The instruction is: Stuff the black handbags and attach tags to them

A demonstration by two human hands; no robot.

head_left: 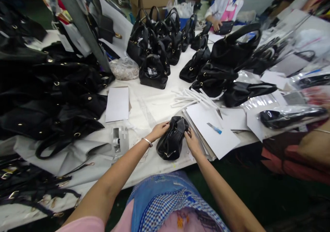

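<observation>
A small black handbag [170,142] rests on the white-covered table near its front edge, right in front of me. My left hand [160,130] grips its upper left side, and a metal bracelet circles that wrist. On the opposite side my right hand [191,141] holds the bag with the fingers curled against it. Parts of the fingers of both hands are hidden by the bag. Just right of my right hand lies a stack of white sheets [208,132], with a blue-handled cutter [214,128] on top. A tape dispenser [119,141] stands left of the bag.
Several finished-looking black handbags [153,70] stand farther back. A heap of black bags [51,94] fills the left. White tubes [196,99] lie beyond the sheets. A slanted metal post [85,22] rises at the left. Across the table a person [224,8] handles a dark pouch.
</observation>
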